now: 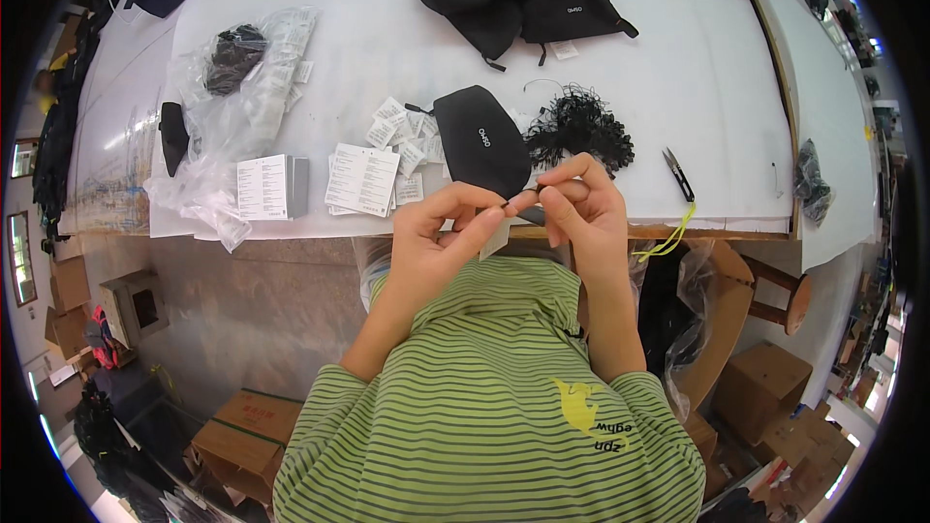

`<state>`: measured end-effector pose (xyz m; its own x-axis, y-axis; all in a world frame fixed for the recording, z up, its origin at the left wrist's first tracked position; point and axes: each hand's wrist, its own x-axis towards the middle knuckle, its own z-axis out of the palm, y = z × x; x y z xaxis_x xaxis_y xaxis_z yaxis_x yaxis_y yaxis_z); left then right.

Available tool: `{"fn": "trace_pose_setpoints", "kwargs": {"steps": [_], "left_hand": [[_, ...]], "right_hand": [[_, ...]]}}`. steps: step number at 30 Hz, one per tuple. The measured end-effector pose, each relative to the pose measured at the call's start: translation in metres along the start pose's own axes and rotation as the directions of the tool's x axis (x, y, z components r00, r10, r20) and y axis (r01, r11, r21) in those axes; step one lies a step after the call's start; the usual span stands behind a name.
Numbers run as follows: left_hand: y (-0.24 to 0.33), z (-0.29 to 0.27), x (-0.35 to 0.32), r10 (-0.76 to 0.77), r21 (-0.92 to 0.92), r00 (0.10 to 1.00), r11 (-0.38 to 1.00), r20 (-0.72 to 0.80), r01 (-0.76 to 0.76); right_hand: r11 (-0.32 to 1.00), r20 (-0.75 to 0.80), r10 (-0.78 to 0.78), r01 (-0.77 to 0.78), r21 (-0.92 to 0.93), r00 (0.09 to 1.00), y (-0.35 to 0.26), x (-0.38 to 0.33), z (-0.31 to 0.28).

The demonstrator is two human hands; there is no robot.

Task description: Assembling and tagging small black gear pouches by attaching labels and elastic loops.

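A black fabric pouch (481,140) lies on the white table just beyond my hands. My left hand (441,230) is closed in a pinch at the pouch's near end, thumb against forefinger, on a thin black cord. My right hand (593,213) pinches the same dark cord beside it, and the fingertips of both hands nearly meet. A small pale tag (495,240) hangs below the left fingertips. How the cord joins the tag or pouch is hidden by my fingers. To the right of the pouch sits a tangled heap of black cords (581,126).
Left of the pouch lie small white labels (395,123), printed white cards (361,178) and another card stack (264,188). Clear plastic bags (208,150) spread farther left. Thread snips (679,174) with a yellow cord lie right. More black pouches (518,0) rest at the back.
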<state>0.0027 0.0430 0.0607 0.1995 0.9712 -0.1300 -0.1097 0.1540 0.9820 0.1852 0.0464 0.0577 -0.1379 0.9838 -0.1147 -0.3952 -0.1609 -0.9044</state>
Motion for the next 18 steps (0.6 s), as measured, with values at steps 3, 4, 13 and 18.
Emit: {"fn": "trace_pose_setpoints", "kwargs": {"steps": [3,4,13,18], "left_hand": [[0.005,0.006,0.001,-0.009,-0.046,1.000,0.999,0.024,0.010],[0.004,0.008,0.001,-0.010,-0.046,1.000,0.999,0.023,0.011],[-0.006,0.009,0.003,0.107,0.190,0.994,0.976,0.018,-0.109],[-0.002,0.009,0.002,0.074,0.190,0.997,0.979,-0.005,-0.072]], "right_hand": [[0.999,-0.058,-0.008,0.005,-0.045,0.998,0.009,0.000,0.004],[0.998,-0.098,-0.004,-0.002,-0.064,0.995,0.010,-0.001,0.005],[0.997,-0.107,-0.072,0.072,-0.011,0.992,0.017,-0.003,0.011],[0.997,-0.074,-0.071,0.072,0.016,0.995,0.017,-0.003,0.012]]}}
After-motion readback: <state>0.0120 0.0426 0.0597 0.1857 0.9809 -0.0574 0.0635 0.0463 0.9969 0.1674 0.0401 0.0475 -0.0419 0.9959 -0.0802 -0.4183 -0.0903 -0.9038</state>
